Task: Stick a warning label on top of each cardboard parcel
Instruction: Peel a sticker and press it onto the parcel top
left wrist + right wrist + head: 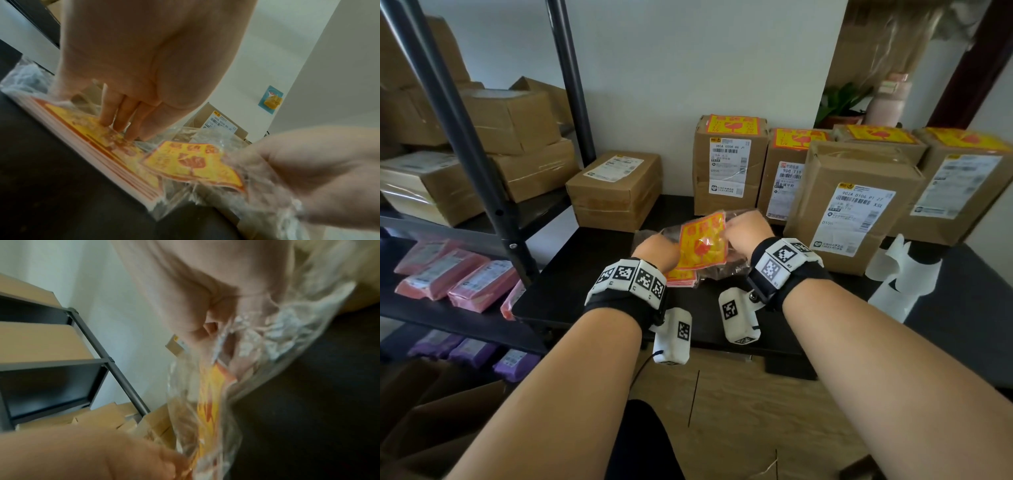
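The right hand [746,228] pinches one warning label [703,244] by its right edge, holding it tilted above the table [592,274], still partly wrapped in the clear plastic bag [185,193]. The left hand [657,251] lies with straight fingers [121,120] pressing on the stack of labels [86,146] through the bag, so nothing is clasped there.

The step in hand looks like drawing a single label free of the bag. To do it well, the left hand should keep the stack pinned flat while the right draws the label out along the bag's opening, not upward against the film, which clings and could crease it. It is worth checking that only one sheet comes away.

Four parcels along the far right carry labels on top. The front parcel [856,205] and the low parcel [616,190] at far left, beside the shelf [482,192], show bare tops, so either is the likely target.
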Tool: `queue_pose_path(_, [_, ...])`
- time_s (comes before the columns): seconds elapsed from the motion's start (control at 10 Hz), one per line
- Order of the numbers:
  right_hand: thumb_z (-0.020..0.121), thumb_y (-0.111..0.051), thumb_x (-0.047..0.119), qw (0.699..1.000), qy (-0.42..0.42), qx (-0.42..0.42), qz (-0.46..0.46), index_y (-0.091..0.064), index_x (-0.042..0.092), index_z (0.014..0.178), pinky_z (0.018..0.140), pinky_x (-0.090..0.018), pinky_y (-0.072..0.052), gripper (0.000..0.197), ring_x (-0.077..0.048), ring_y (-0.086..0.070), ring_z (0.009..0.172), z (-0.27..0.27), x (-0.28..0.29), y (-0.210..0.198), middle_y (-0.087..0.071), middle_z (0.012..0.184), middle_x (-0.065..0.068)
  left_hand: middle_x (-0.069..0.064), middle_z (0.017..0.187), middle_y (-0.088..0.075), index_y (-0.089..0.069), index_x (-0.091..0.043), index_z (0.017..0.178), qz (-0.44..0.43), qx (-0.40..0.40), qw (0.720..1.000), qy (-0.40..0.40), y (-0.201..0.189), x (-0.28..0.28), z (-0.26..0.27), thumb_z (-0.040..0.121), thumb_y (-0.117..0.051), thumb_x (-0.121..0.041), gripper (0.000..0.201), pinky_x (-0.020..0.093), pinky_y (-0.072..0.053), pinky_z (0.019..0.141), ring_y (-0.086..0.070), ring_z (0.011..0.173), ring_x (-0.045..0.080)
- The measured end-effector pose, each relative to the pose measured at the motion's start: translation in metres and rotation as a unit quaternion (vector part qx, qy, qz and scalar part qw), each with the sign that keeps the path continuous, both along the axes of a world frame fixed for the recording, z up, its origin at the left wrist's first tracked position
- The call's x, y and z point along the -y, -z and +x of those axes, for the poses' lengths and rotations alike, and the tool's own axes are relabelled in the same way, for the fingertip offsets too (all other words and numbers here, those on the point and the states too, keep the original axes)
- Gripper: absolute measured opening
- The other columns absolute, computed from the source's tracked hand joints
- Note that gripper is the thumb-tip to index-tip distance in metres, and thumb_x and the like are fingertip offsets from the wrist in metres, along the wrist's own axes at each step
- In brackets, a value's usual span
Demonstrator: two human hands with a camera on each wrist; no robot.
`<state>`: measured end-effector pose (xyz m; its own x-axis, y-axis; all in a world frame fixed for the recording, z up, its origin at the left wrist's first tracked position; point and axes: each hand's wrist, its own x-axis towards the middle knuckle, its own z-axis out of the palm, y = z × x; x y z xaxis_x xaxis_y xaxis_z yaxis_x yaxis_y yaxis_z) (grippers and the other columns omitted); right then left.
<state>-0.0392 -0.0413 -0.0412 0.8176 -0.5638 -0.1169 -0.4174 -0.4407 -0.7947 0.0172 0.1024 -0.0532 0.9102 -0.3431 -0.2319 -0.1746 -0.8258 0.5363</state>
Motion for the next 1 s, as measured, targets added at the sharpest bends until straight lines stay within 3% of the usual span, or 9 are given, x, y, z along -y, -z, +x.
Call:
queue_pose_path(0.1, [0.090, -0.051, 0.005, 0.994, 0.022, 0.036, -0.102, -0.052, 0.011, 0.064, 0.062, -0.033, -0.051, 0.026, -0.025, -0.057, 0.069, -0.010, 0.007, -0.019, -0.054, 0.071, -0.008, 0.018, 0.126, -0.058, -0.056, 0.004, 0.121, 0.058, 0.041, 0.997, 0.025, 0.004, -0.002, 0.002, 0.100, -0.035, -0.007, 0.032, 0.033, -0.042, 0.098, -0.056, 0.117, 0.030])
queue_pose_path(0.2, [0.080, -0.045, -0.001, 0.984, 0.087, 0.124, -0.094, -0.046, 0.004, 0.059, 0.048, -0.026, -0.027, 0.022, -0.019, -0.037, 0.054, -0.026, 0.012, -0.034, -0.035, 0.061, -0.014, 0.017, 0.126, -0.057, -0.056, 0.003, 0.120, 0.027, 0.054, 0.998, -0.018, 0.002, -0.004, 0.002, 0.098, -0.038, -0.013, 0.032, 0.038, -0.042, 0.100, -0.054, 0.118, 0.034])
queue_pose_path(0.3, [0.084, -0.046, 0.001, 0.970, 0.106, 0.202, -0.090, -0.063, 0.008, 0.083, 0.041, -0.015, -0.033, 0.018, -0.012, -0.045, 0.058, -0.042, 0.012, -0.046, -0.054, 0.072, -0.003, 0.017, 0.129, -0.055, -0.055, -0.005, 0.123, -0.076, 0.110, 0.988, -0.075, -0.006, 0.001, 0.000, 0.091, -0.045, -0.019, 0.037, 0.048, -0.041, 0.103, -0.052, 0.119, 0.036])
queue_pose_path(0.4, [0.088, -0.047, 0.005, 0.951, 0.121, 0.276, -0.065, -0.064, 0.019, 0.088, 0.046, -0.008, -0.036, 0.022, -0.004, -0.053, 0.064, -0.054, 0.015, -0.056, -0.061, 0.079, 0.007, 0.010, 0.131, -0.057, -0.051, -0.008, 0.134, -0.209, 0.142, 0.967, -0.037, -0.032, 0.014, -0.016, 0.095, -0.050, -0.018, 0.040, 0.034, -0.043, 0.096, -0.055, 0.119, 0.026])
queue_pose_path(0.5, [0.088, -0.047, 0.006, 0.934, 0.138, 0.328, -0.042, -0.066, 0.017, 0.092, 0.065, -0.024, -0.049, 0.023, -0.013, -0.063, 0.080, -0.066, 0.019, -0.062, -0.067, 0.087, 0.004, 0.005, 0.124, -0.062, -0.055, -0.010, 0.129, -0.307, 0.148, 0.940, -0.020, -0.056, 0.034, -0.034, 0.094, -0.055, -0.020, 0.036, 0.030, -0.046, 0.093, -0.058, 0.112, 0.022])
queue_pose_path(0.6, [0.091, -0.047, 0.004, 0.924, 0.138, 0.356, -0.025, -0.066, 0.016, 0.098, 0.066, -0.022, -0.051, 0.024, -0.012, -0.064, 0.083, -0.080, 0.026, -0.068, -0.067, 0.091, 0.003, 0.003, 0.122, -0.063, -0.055, -0.013, 0.130, -0.364, 0.125, 0.923, -0.009, -0.068, 0.052, -0.049, 0.092, -0.059, -0.023, 0.040, 0.039, -0.050, 0.096, -0.060, 0.109, 0.019])
queue_pose_path(0.7, [0.091, -0.048, 0.006, 0.919, 0.142, 0.368, -0.014, -0.066, 0.016, 0.097, 0.072, -0.033, -0.056, 0.022, -0.018, -0.067, 0.085, -0.095, 0.036, -0.069, -0.069, 0.091, -0.001, 0.001, 0.118, -0.064, -0.052, -0.015, 0.134, -0.405, 0.085, 0.910, 0.016, -0.071, 0.061, -0.059, 0.092, -0.061, -0.028, 0.045, 0.037, -0.052, 0.094, -0.062, 0.104, 0.016])
queue_pose_path(0.9, [0.097, -0.048, 0.014, 0.934, 0.119, 0.334, -0.051, -0.063, 0.021, 0.101, 0.074, -0.024, -0.054, 0.017, -0.007, -0.064, 0.090, -0.128, 0.053, -0.060, -0.067, 0.094, 0.006, 0.003, 0.089, -0.072, -0.069, -0.011, 0.105, -0.411, 0.072, 0.902, 0.110, -0.071, 0.067, -0.079, 0.093, -0.062, -0.019, 0.016, 0.014, -0.054, 0.062, -0.064, 0.067, 0.005])
queue_pose_path(1.0, [0.097, -0.052, 0.019, 0.930, 0.139, 0.329, -0.085, -0.061, 0.025, 0.107, 0.078, -0.024, -0.054, 0.014, -0.003, -0.063, 0.096, -0.137, 0.064, -0.058, -0.065, 0.102, 0.009, 0.003, 0.087, -0.073, -0.070, -0.009, 0.101, -0.423, 0.057, 0.895, 0.130, -0.075, 0.071, -0.087, 0.092, -0.064, -0.016, 0.013, 0.020, -0.057, 0.066, -0.066, 0.068, 0.007])
